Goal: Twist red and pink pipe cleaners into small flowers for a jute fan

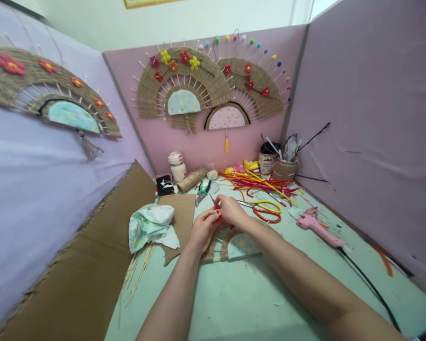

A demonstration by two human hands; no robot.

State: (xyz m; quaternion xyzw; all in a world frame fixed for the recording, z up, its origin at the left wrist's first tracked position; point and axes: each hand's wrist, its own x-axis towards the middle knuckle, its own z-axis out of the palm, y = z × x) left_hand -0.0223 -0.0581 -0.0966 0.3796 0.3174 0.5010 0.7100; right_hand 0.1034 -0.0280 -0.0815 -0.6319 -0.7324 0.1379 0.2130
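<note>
Table [234, 300]: the pale green work surface, everything kept within reach of both hands.
Cardboard [81, 255]: leaning along the left edge, probably set aside there.
Hung fans [182, 100]: on the partitions, likely displayed or serving as patterns.
Fan [237, 245]: flat on the table beneath the hands, handy as a base.
Stems [253, 182]: loosely heaped beyond the hands, perhaps so colours are easily picked.
Cloth [151, 229]: crumpled, left of the fan.
Glue gun [317, 228]: lying at right, cord trailing off, presumably clear of the wrists.
Scissors [257, 205]: just beside the right hand.
Left hand [203, 229]: thumb and finger closed in a pinch on the red piece, seemingly steadying it.
Right hand [233, 210]: fingers curled in at the red piece; tips hidden, so I cannot tell their grip.
Red piece [218, 215]: between the hands, over the fan's far edge.
</note>
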